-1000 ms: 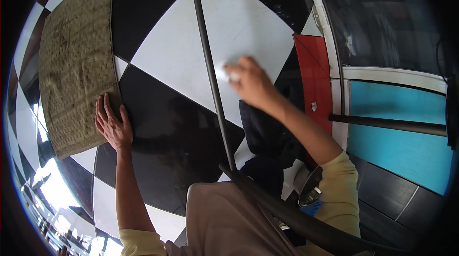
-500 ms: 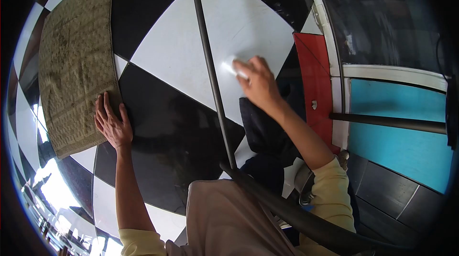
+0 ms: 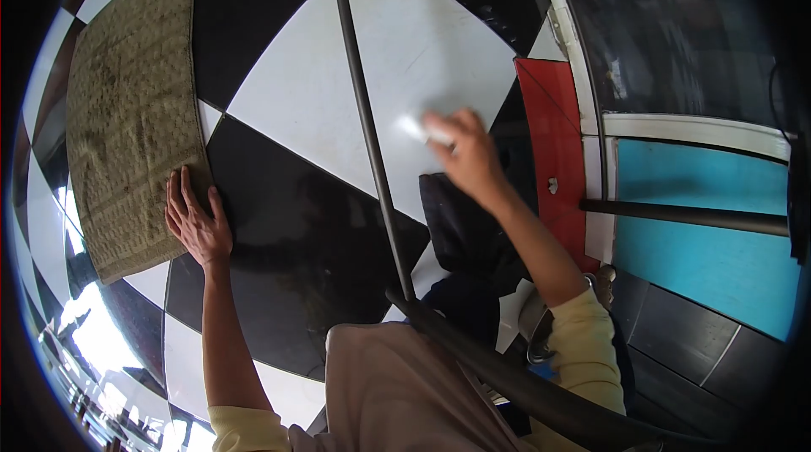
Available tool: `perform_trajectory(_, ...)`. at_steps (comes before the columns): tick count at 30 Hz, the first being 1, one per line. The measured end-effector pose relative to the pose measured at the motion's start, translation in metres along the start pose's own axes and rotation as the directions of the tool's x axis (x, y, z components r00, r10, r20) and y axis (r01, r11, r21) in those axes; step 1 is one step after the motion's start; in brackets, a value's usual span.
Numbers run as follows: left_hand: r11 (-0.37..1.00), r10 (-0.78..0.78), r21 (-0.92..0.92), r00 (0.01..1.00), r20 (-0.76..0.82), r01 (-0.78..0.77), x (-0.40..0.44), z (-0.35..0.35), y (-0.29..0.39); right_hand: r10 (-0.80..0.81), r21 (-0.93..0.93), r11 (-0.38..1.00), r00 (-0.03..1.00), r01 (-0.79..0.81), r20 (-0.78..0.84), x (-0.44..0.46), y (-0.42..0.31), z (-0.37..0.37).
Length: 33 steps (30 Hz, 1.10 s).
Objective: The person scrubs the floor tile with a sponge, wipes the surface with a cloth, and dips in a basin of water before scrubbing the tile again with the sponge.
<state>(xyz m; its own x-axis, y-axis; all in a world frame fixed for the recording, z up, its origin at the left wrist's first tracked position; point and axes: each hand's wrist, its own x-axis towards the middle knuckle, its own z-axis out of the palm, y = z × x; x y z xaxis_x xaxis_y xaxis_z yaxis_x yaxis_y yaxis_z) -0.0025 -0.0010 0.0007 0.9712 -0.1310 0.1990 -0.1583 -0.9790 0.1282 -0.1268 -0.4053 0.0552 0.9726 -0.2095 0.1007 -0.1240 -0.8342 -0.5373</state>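
My left hand [image 3: 200,220] lies with fingers spread at the lower right corner of a brown textured mat [image 3: 135,114], touching its edge. My right hand [image 3: 469,156] is closed around a small white object [image 3: 429,128]; motion blur hides what kind it is. That hand is over a large white floor tile [image 3: 312,72], right of a thin dark pole [image 3: 361,106]. Dark fabric [image 3: 456,220] lies beneath my right wrist.
A thicker dark bar [image 3: 507,376] crosses in front of my lap. To the right stand a red panel [image 3: 553,148] and a blue panel [image 3: 701,258] with a dark bar [image 3: 684,216] across it. Black tiles [image 3: 304,241] adjoin the white ones.
My right hand has shifted slightly right and down with the white object, blurred by motion. My left hand stays on the mat. The whole view has moved a little.
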Motion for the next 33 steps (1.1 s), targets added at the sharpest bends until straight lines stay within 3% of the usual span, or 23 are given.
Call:
perform_trajectory(2, 1.000, -0.004, -0.008, 1.000, 0.001, 0.004, 0.002, 0.000, 0.002, 0.131, -0.111, 0.982, 0.976, -0.151, -0.174, 0.023, 0.032, -0.013)
perform_trajectory(3, 1.000, -0.004, -0.006, 1.000, 0.001, 0.004, 0.002, 0.000, 0.001, 0.226, -0.118, 0.961, 0.957, -0.250, -0.184, 0.033, 0.035, -0.020)
perform_trajectory(6, 1.000, -0.001, -0.002, 1.000, -0.006, 0.001, 0.000, 0.001, 0.000, 0.045, -0.143, 0.988, 0.993, -0.060, -0.108, 0.032, 0.017, -0.003)
perform_trajectory(7, 1.000, 0.004, -0.001, 1.000, -0.012, -0.004, 0.001, 0.002, 0.000, -0.047, -0.067, 0.997, 0.999, 0.046, -0.004, 0.030, 0.004, -0.002)
perform_trajectory(10, 1.000, 0.008, -0.016, 1.000, -0.007, -0.008, 0.002, 0.000, 0.001, 0.056, -0.145, 0.987, 0.990, -0.075, -0.127, 0.056, 0.035, -0.012)
perform_trajectory(12, 1.000, 0.004, -0.009, 1.000, -0.003, -0.004, 0.002, 0.000, 0.002, 0.236, -0.159, 0.947, 0.939, -0.280, -0.250, 0.078, 0.060, -0.028)
perform_trajectory(14, 1.000, -0.003, -0.002, 1.000, 0.006, 0.003, 0.001, 0.000, 0.001, 0.207, -0.248, 0.928, 0.939, -0.277, -0.273, 0.082, 0.067, -0.021)
perform_trajectory(17, 1.000, -0.008, 0.003, 1.000, 0.008, 0.008, 0.001, 0.000, 0.001, 0.041, -0.231, 0.970, 0.990, -0.071, -0.133, 0.083, 0.054, -0.018)
perform_trajectory(18, 1.000, -0.006, 0.004, 1.000, 0.010, 0.006, 0.000, -0.001, 0.001, 0.183, -0.158, 0.966, 0.972, -0.205, -0.146, 0.091, 0.066, -0.025)
perform_trajectory(20, 1.000, -0.002, -0.001, 1.000, 0.005, 0.002, 0.002, 0.000, 0.002, 0.302, -0.183, 0.917, 0.917, -0.354, -0.260, 0.109, 0.096, -0.034)
perform_trajectory(23, 1.000, -0.002, -0.004, 1.000, 0.010, 0.002, 0.001, -0.001, 0.001, 0.203, -0.268, 0.930, 0.958, -0.253, -0.200, 0.115, 0.074, -0.026)
perform_trajectory(24, 1.000, -0.003, -0.003, 1.000, 0.009, 0.003, 0.002, -0.001, 0.002, 0.089, -0.268, 0.956, 0.988, -0.121, -0.130, 0.115, 0.065, -0.021)
perform_trajectory(26, 1.000, -0.002, 0.008, 1.000, 0.008, 0.002, 0.000, -0.001, 0.001, 0.159, -0.216, 0.957, 0.973, -0.194, -0.168, 0.123, 0.081, -0.022)
perform_trajectory(28, 1.000, 0.001, 0.026, 1.000, -0.002, -0.001, 0.001, 0.002, -0.001, 0.368, -0.211, 0.879, 0.890, -0.427, -0.268, 0.141, 0.095, -0.034)
perform_trajectory(29, 1.000, 0.002, 0.019, 1.000, 0.001, -0.002, 0.001, 0.001, 0.000, 0.388, -0.237, 0.853, 0.869, -0.465, -0.307, 0.147, 0.099, -0.037)
perform_trajectory(32, 1.000, -0.001, 0.006, 1.000, 0.009, 0.001, 0.002, -0.002, 0.003, 0.124, -0.307, 0.935, 0.975, -0.177, -0.182, 0.148, 0.085, -0.020)
perform_trajectory(33, 1.000, -0.002, 0.007, 1.000, 0.006, 0.002, 0.003, -0.001, 0.002, 0.077, -0.243, 0.964, 0.987, -0.111, -0.144, 0.143, 0.073, -0.015)
